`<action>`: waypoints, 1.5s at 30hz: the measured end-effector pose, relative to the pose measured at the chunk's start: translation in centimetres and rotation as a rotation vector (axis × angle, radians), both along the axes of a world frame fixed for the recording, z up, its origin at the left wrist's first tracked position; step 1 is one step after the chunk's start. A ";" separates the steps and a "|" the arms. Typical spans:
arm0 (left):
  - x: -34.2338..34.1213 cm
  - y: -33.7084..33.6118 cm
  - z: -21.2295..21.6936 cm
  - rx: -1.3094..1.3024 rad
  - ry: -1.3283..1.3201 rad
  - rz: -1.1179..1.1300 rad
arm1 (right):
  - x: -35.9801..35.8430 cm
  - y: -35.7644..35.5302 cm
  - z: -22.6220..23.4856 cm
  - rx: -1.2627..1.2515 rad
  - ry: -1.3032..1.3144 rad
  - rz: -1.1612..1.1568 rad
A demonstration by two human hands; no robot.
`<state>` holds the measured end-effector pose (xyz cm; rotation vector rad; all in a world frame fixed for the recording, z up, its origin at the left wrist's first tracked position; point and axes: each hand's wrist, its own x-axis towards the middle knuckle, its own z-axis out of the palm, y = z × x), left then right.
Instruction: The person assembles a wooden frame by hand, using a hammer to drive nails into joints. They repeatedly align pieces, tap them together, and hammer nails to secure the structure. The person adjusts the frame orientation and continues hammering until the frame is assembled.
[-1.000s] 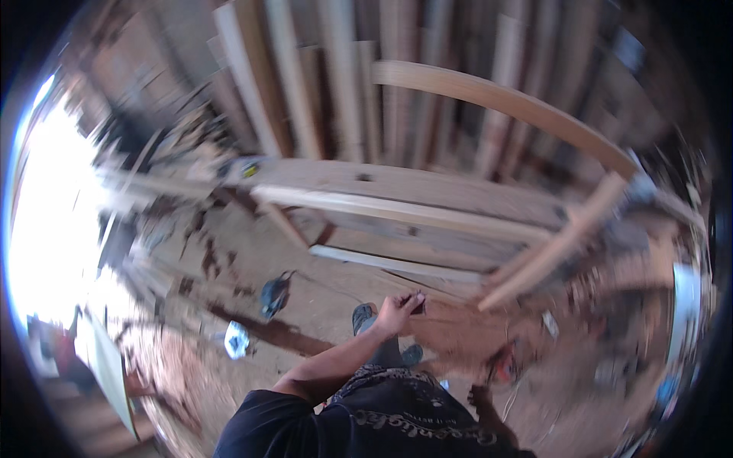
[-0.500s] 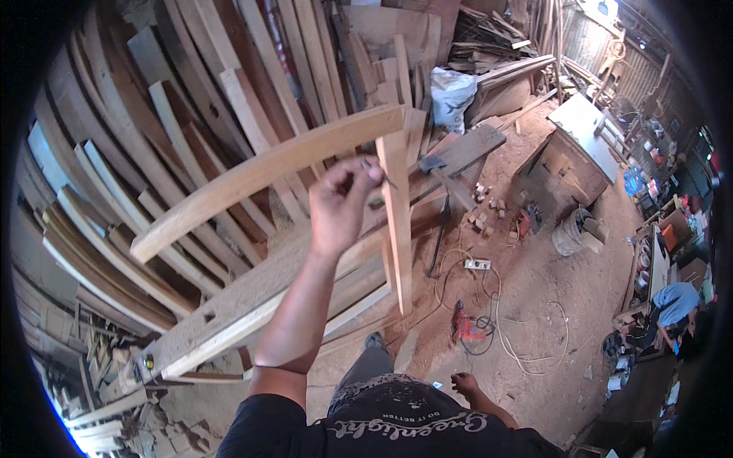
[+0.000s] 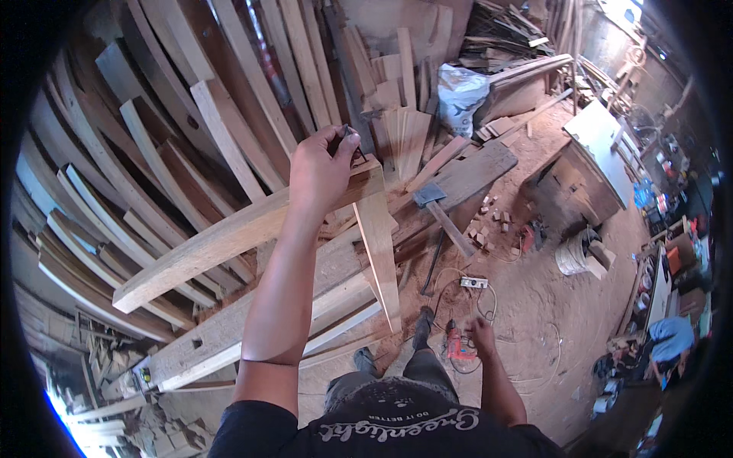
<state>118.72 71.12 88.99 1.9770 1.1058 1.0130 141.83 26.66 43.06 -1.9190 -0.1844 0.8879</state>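
Observation:
My left hand (image 3: 324,164) is raised above the far end of a curved wooden beam (image 3: 221,233). Its thumb and fingers pinch a thin dark nail (image 3: 347,131), mostly hidden by the fingertips. From that end of the beam, a tapered wooden leg (image 3: 376,248) slopes down toward me, the two meeting at a corner. Whether the hand touches the wood I cannot tell. Low on the right, my right hand (image 3: 479,336) hangs beside a red power drill (image 3: 460,345) seen on the floor below; its fingers are loosely curled and appear to hold nothing.
A hammer (image 3: 443,214) rests on a thick plank (image 3: 477,168) beyond the leg. A white power strip (image 3: 474,282) and its cord lie on the dusty floor. Many boards (image 3: 153,160) lean at the left. A bucket (image 3: 573,258) stands right, and a person in blue (image 3: 672,340) is farther off.
My left hand has risen and moved to the beam's far end with the nail. My right hand has swung forward near the drill, and the view has shifted.

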 end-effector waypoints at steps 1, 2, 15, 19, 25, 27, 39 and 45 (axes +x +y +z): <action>0.2 -0.2 -0.1 0.002 0.001 0.003 | 2.2 2.7 1.2 0.135 -0.155 0.027; 0.3 -0.7 0.2 0.007 0.001 0.017 | 4.2 5.6 2.7 0.278 -0.306 0.066; 1.8 -2.1 1.0 0.009 0.045 0.034 | 13.0 31.5 12.8 -0.068 0.369 0.592; 1.3 -1.9 0.9 0.031 0.081 0.004 | 10.2 31.2 21.8 -0.071 0.154 0.569; -0.7 -1.7 0.7 0.292 0.424 -0.016 | 9.6 31.6 38.1 0.451 -0.327 0.778; -3.0 -2.3 0.7 0.332 0.632 0.013 | 7.4 32.1 45.0 0.413 -0.442 0.788; -2.8 -1.1 0.9 0.143 0.978 -0.014 | 2.9 35.5 54.5 0.205 -1.375 1.356; -3.5 -1.0 -0.2 0.218 0.998 -0.009 | 1.0 35.0 57.5 0.239 -1.216 1.169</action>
